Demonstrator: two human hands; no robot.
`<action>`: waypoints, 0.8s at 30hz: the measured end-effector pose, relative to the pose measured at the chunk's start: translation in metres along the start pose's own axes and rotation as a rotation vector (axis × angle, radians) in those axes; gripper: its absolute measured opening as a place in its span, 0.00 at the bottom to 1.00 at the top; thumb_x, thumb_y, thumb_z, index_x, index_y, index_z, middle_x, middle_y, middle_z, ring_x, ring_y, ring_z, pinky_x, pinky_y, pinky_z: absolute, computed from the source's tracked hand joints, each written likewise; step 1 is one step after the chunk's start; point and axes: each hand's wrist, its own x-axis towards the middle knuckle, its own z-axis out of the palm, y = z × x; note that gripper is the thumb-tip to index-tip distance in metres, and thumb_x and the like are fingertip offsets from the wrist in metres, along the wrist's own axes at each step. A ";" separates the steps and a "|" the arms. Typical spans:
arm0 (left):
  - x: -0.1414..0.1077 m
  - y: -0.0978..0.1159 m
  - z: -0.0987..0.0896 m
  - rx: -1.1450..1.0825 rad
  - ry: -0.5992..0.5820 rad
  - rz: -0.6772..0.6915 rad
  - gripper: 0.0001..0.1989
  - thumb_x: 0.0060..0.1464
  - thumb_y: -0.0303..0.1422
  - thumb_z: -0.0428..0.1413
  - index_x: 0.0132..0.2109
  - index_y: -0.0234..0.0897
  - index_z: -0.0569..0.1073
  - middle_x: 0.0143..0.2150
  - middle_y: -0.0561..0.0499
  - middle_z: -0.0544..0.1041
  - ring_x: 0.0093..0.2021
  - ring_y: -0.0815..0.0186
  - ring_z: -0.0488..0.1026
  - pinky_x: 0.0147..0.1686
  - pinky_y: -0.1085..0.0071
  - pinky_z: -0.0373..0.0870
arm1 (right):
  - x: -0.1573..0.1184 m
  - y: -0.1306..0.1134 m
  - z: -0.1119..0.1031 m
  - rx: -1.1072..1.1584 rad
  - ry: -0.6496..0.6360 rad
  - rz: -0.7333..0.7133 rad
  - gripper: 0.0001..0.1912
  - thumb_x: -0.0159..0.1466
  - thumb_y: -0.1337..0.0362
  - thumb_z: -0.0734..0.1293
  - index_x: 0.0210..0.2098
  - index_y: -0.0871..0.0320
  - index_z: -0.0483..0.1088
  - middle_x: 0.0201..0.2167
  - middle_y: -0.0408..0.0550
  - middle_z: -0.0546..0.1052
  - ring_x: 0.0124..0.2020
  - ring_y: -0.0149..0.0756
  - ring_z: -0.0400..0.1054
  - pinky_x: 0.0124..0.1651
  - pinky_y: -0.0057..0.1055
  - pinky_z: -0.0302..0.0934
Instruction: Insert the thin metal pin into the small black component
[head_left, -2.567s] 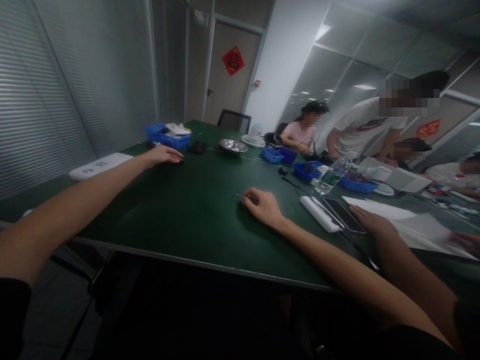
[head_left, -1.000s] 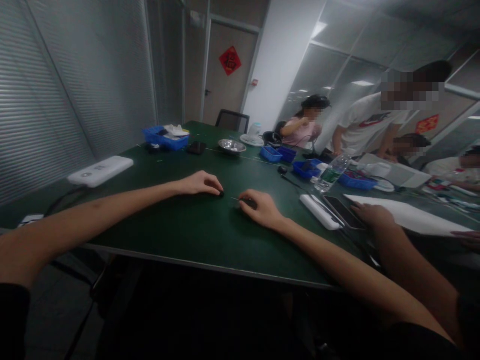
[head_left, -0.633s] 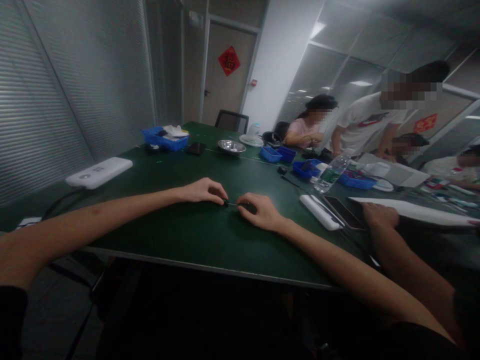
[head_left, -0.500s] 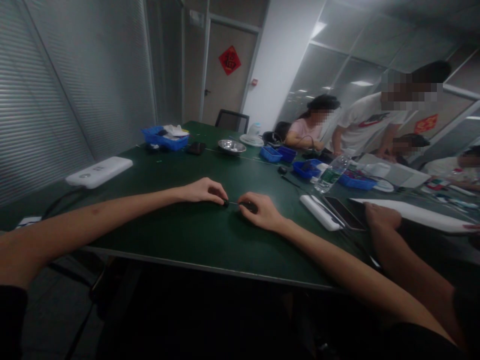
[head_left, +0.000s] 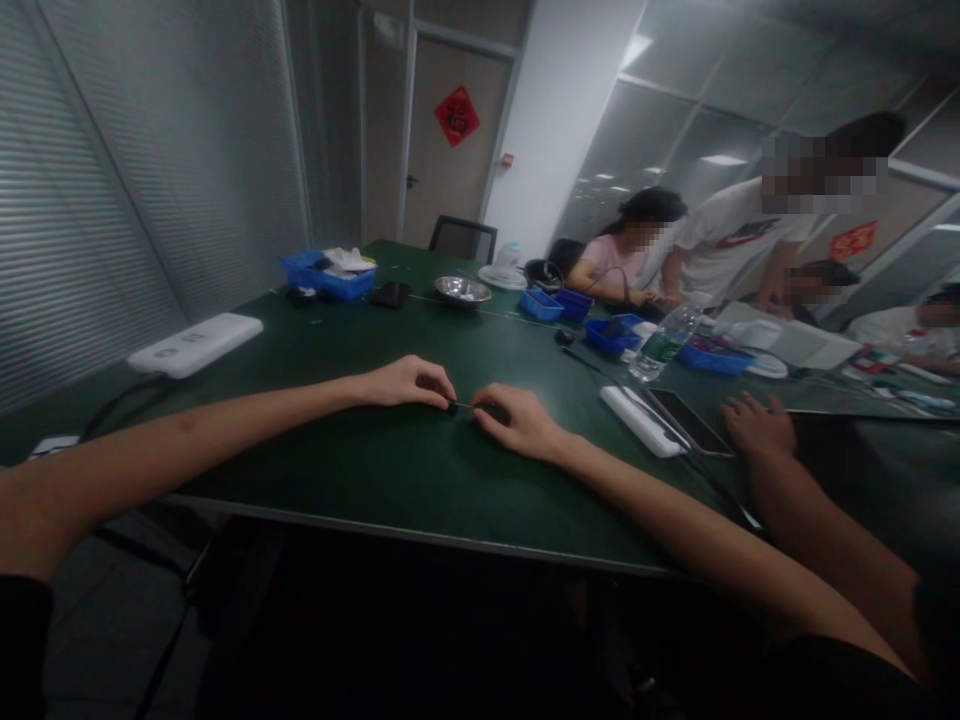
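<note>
My left hand [head_left: 405, 383] pinches a small black part [head_left: 451, 406] between thumb and fingertips, just above the green table [head_left: 360, 455]. What exactly this part is, I cannot make out. Close by, my right hand [head_left: 517, 420] is closed round the dark handle of a small screwdriver [head_left: 487, 410]. Its thin metal shaft points left and meets the black part, or comes very near it. My fingers cover much of both things.
A white power bank [head_left: 641, 420] and a phone [head_left: 690, 420] lie to the right, beside a co-worker's hand [head_left: 759, 425]. Behind stand a water bottle [head_left: 664, 343], a metal bowl [head_left: 463, 291] and several blue trays [head_left: 542, 305]. A white device [head_left: 196, 343] lies on the left.
My hands hold almost the same pose, with the right one slightly further left. The co-worker's hand at right has opened, and the white panel by it shows dark now.
</note>
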 end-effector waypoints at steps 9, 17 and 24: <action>0.001 -0.002 0.002 0.039 0.000 -0.011 0.16 0.60 0.42 0.65 0.50 0.37 0.82 0.43 0.47 0.80 0.41 0.64 0.76 0.41 0.71 0.69 | 0.008 -0.009 0.001 -0.048 -0.074 0.039 0.12 0.75 0.58 0.61 0.53 0.54 0.71 0.47 0.51 0.78 0.43 0.38 0.73 0.46 0.34 0.66; 0.004 -0.007 0.002 0.056 0.024 -0.109 0.32 0.56 0.46 0.67 0.63 0.38 0.74 0.43 0.48 0.78 0.42 0.62 0.73 0.39 0.69 0.65 | 0.010 -0.004 0.007 -0.078 0.119 0.250 0.09 0.71 0.61 0.65 0.47 0.55 0.74 0.42 0.49 0.80 0.41 0.39 0.74 0.43 0.33 0.65; 0.002 -0.003 0.002 0.363 0.090 -0.047 0.27 0.60 0.49 0.63 0.61 0.42 0.76 0.56 0.43 0.75 0.56 0.54 0.70 0.54 0.61 0.65 | 0.010 0.002 0.004 -0.019 0.244 0.450 0.09 0.68 0.61 0.66 0.43 0.56 0.77 0.38 0.48 0.81 0.39 0.39 0.75 0.42 0.32 0.66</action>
